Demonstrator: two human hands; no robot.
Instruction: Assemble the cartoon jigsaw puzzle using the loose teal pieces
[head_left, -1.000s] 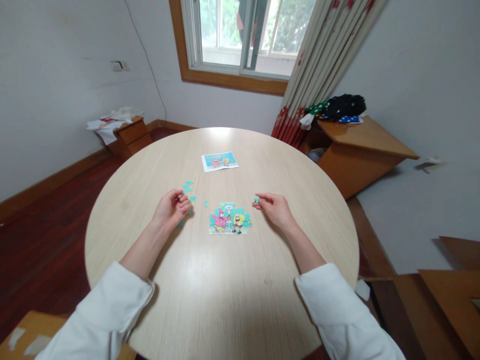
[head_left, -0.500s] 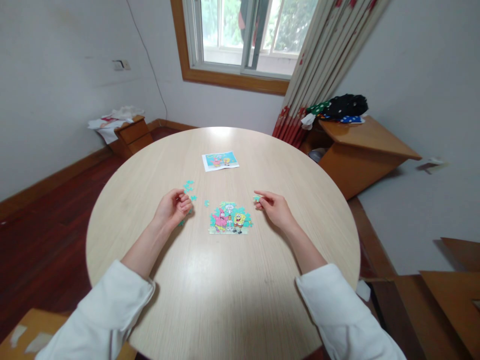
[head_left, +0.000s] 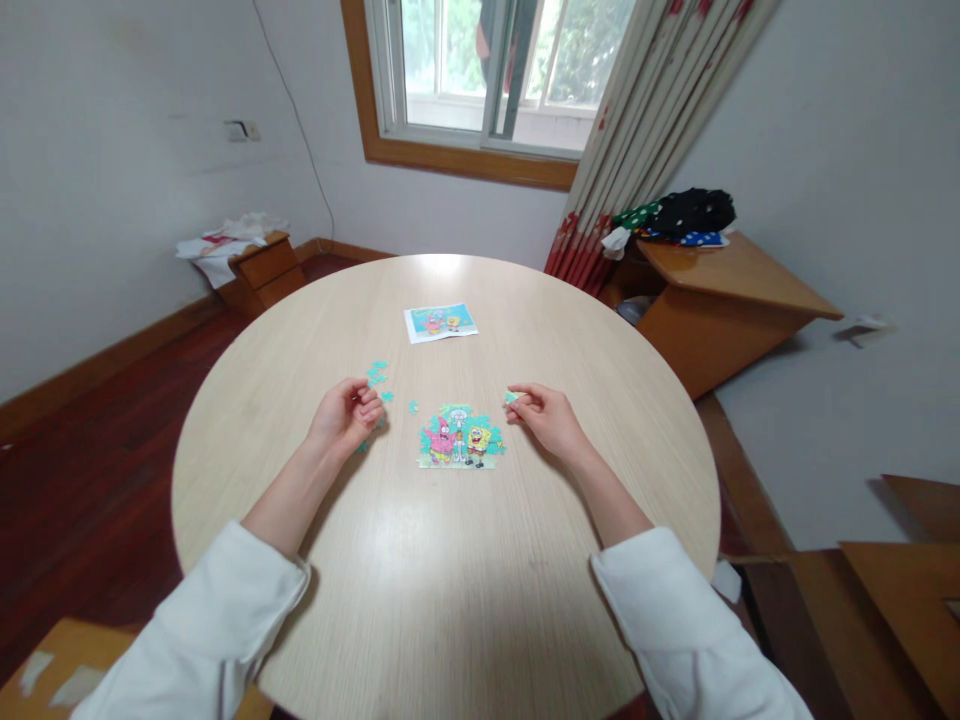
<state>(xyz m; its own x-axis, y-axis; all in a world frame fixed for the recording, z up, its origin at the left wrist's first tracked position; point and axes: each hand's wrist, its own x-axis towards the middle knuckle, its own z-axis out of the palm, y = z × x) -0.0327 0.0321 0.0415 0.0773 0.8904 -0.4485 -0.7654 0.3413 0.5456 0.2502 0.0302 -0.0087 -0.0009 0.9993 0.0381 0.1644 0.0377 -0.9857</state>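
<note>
A partly joined jigsaw puzzle [head_left: 459,440] with cartoon figures lies on the round table [head_left: 450,590]. Just right of it, my right hand [head_left: 551,415] pinches a small teal puzzle piece [head_left: 511,398] between thumb and fingertips. My left hand [head_left: 346,413] rests on its side at the left with the fingers curled in, and nothing shows in them. Around those fingers lie several loose teal pieces [head_left: 378,372], some partly hidden by the hand. One single piece [head_left: 413,407] sits between the left hand and the puzzle.
A printed reference picture [head_left: 441,322] lies farther back on the table. Beyond the table's right side is a tilted wooden cabinet [head_left: 735,310] with clothes [head_left: 686,215] on top. A small wooden drawer unit [head_left: 266,272] stands at the back left, and a curtain [head_left: 637,130] hangs by the window.
My right fingers have closed on the teal piece and tipped it up slightly, a little to the left. The left hand and the joined puzzle have stayed put.
</note>
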